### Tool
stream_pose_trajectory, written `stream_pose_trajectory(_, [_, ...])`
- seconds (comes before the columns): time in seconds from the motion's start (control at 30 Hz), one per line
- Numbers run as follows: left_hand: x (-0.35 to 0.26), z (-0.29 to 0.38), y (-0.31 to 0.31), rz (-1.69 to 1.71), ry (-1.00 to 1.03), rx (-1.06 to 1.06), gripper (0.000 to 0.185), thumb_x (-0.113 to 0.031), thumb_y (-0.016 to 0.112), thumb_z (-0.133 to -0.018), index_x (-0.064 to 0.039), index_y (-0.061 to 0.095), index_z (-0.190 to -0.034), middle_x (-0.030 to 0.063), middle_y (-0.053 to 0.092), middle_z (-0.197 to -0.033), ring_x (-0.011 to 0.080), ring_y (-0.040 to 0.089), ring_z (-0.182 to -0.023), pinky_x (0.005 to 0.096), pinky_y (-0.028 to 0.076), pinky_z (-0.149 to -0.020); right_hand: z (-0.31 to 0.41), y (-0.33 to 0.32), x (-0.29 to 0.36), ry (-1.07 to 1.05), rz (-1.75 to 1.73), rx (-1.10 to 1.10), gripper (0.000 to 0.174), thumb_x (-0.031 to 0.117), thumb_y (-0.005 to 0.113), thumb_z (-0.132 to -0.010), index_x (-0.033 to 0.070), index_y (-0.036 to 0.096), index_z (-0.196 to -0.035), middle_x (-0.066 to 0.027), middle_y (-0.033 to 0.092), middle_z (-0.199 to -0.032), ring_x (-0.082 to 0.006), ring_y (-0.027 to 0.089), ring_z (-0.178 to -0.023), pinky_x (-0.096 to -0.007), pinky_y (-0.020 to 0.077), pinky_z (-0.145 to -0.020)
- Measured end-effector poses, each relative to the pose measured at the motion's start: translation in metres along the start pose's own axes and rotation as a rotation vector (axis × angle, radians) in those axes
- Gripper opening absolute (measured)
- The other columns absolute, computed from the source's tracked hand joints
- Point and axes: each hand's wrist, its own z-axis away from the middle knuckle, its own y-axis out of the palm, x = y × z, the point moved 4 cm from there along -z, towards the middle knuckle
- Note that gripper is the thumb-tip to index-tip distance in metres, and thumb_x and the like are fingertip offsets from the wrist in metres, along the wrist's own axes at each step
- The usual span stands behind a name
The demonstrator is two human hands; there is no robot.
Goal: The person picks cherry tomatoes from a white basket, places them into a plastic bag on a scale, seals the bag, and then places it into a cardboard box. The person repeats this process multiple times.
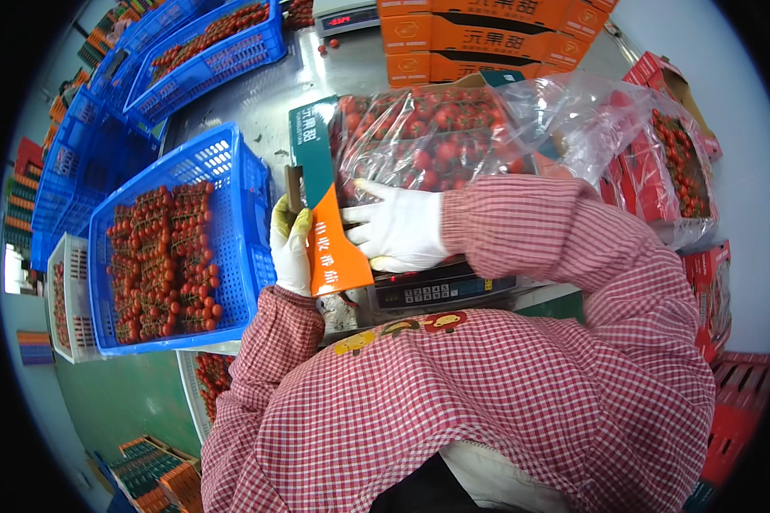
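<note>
A green and orange cardboard carton (316,168) lies before me, filled with cherry tomatoes (446,118) on the vine. Clear plastic film (385,138) covers the fruit and trails off to the right. My left hand (291,260), in a white glove with yellowed fingertips, grips the carton's left end panel by its cut-out. Fingers spread, my gloved right hand (401,226) rests at the near left part of the film, just inside that panel. Below the carton, a digital scale (433,292) shows its keypad; the carton hides its upper part.
At left stands a blue plastic crate (244,186) of vine tomatoes, with another blue crate (208,74) behind it. Orange cartons (481,38) are stacked at the back beside a second scale (346,20). Red cartons (641,170) stand at right. Loose tomatoes (323,49) lie on the metal table (256,96).
</note>
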Motion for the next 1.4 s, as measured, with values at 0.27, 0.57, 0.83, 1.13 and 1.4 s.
stream_pose_trajectory(0.27, [-0.081, -0.002, 0.048, -0.709, 0.432, 0.009, 0.052, 0.002, 0.059, -0.094, -0.001, 0.041, -0.142, 0.0112, 0.053, -0.134, 0.0215, 0.055, -0.119, 0.0333, 0.045, -0.104, 0.087, -0.028, -0.023, 0.558, -0.029, -0.058, 0.067, 0.053, 0.053, -0.093, 0.008, 0.048, -0.143, -0.0133, 0.046, -0.148, -0.0316, 0.036, -0.141, -0.0571, 0.0196, -0.116])
stream_pose_trajectory(0.57, [0.006, 0.047, 0.287, -1.502, 0.828, 1.044, 0.070, -0.032, 0.059, -0.085, 0.009, 0.045, -0.140, 0.0264, 0.044, -0.146, 0.0387, 0.037, -0.141, 0.0473, 0.026, -0.119, 0.225, 0.011, 0.036, 0.891, 0.187, -0.166, 0.090, 0.068, 0.046, -0.090, -0.004, 0.044, -0.143, -0.0209, 0.046, -0.148, -0.0353, 0.038, -0.140, -0.0559, 0.0236, -0.115])
stream_pose_trajectory(0.83, [0.054, 0.040, 0.306, -1.812, 0.837, 1.174, 0.053, -0.030, 0.054, -0.087, 0.005, 0.059, -0.127, 0.0200, 0.058, -0.133, 0.0372, 0.049, -0.129, 0.0478, 0.028, -0.117, 0.267, 0.009, -0.040, 0.880, -0.785, -1.534, 0.054, 0.012, 0.068, -0.089, -0.001, 0.049, -0.138, -0.0164, 0.058, -0.133, -0.0250, 0.053, -0.125, -0.0401, 0.0438, -0.105])
stream_pose_trajectory(1.13, [-0.054, 0.040, 0.278, -0.598, 0.661, 1.280, 0.019, -0.008, 0.061, -0.085, -0.002, 0.072, -0.100, 0.0134, 0.070, -0.089, 0.0337, 0.066, -0.098, 0.0432, 0.052, -0.093, 0.213, 0.002, -0.058, 0.589, -0.113, -0.585, 0.016, 0.008, 0.063, -0.077, 0.013, 0.074, -0.087, -0.0016, 0.069, -0.093, -0.0219, 0.060, -0.106, -0.0542, 0.0290, -0.114])
stream_pose_trajectory(1.4, [0.022, -0.046, 0.315, -1.265, 0.825, 1.031, 0.037, -0.014, 0.061, -0.087, -0.003, 0.064, -0.121, 0.0172, 0.062, -0.124, 0.0351, 0.056, -0.120, 0.0422, 0.046, -0.103, 0.236, -0.003, -0.035, 0.555, -0.228, -0.417, 0.037, 0.038, 0.077, -0.079, 0.006, 0.071, -0.097, -0.0142, 0.062, -0.115, -0.0312, 0.055, -0.116, -0.0457, 0.0351, -0.111])
